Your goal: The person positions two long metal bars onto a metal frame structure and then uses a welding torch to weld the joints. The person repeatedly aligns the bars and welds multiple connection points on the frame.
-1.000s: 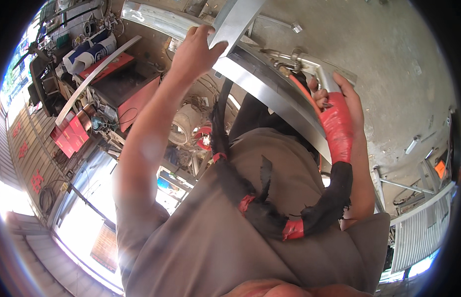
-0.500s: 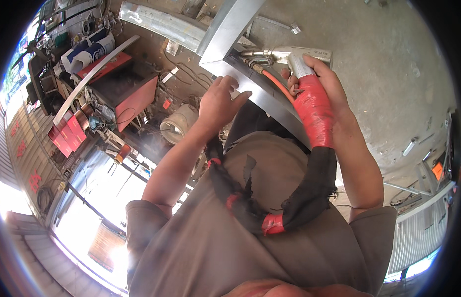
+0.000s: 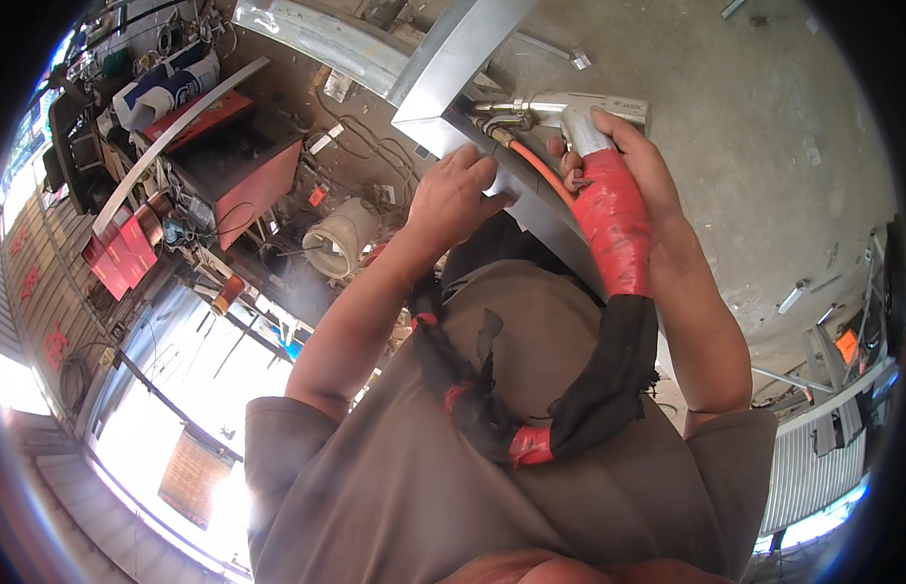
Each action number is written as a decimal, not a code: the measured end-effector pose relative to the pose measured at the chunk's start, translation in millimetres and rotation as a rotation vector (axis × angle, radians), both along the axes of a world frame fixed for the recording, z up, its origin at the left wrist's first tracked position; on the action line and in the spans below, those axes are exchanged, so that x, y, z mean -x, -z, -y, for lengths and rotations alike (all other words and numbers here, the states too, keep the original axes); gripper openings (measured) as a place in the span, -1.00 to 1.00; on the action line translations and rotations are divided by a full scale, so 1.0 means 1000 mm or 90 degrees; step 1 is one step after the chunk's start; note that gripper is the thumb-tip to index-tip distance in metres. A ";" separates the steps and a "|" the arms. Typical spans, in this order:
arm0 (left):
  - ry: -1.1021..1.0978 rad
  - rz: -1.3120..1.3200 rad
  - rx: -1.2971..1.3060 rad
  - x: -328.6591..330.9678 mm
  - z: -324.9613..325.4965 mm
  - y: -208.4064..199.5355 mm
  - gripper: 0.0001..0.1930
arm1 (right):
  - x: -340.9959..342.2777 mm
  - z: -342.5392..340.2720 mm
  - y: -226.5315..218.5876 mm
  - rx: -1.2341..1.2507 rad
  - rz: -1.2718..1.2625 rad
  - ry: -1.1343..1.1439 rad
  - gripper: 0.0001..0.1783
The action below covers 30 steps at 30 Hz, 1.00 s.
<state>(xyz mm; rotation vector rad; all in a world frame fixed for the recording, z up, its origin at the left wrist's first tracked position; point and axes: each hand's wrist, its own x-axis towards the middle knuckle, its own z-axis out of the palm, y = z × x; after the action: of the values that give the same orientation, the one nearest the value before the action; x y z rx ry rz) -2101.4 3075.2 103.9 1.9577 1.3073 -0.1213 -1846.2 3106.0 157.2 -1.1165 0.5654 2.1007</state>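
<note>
My right hand [image 3: 636, 165] is closed around the silver handle of a welding gun [image 3: 599, 105], whose nozzle points left at the inner corner of a shiny metal frame [image 3: 438, 73]. Red tape [image 3: 612, 229] wraps the gun's lower handle, and a thick black-sleeved cable [image 3: 609, 365] loops from it across my chest. An orange hose [image 3: 543, 167] runs along to the nozzle. My left hand [image 3: 456, 195] is at the near edge of the frame's lower bar, fingers bent, thumb stretched out and apart from them. Its fingertips are partly hidden; nothing shows in it.
A wide metal profile [image 3: 322, 44] lies beyond the frame. On the left are a red and black box [image 3: 244, 161], a long curved strip [image 3: 171, 136], a whitish bucket [image 3: 341, 238] and loose cables [image 3: 375, 146]. Concrete floor [image 3: 735, 165] spreads to the right, with scattered metal scraps.
My left hand has shifted slightly right along the bar's edge, and its fingers have bent more. The welding gun has barely moved. The view has tilted a little.
</note>
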 end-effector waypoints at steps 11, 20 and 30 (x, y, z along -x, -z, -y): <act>0.004 0.000 0.008 -0.002 -0.003 0.002 -0.62 | 0.001 -0.010 0.005 -0.006 -0.011 0.000 -0.52; 0.003 0.003 0.003 -0.002 -0.005 0.001 -0.63 | 0.002 -0.018 0.006 0.030 -0.009 -0.016 -0.55; -0.003 0.011 -0.003 -0.004 -0.005 -0.001 -0.63 | 0.002 -0.021 0.010 0.013 -0.009 -0.022 -0.57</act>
<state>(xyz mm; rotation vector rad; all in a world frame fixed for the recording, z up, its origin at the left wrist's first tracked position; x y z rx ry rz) -2097.2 3080.1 105.4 1.9557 1.3021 -0.0987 -1848.3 3127.0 147.5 -1.1311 0.5790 2.1386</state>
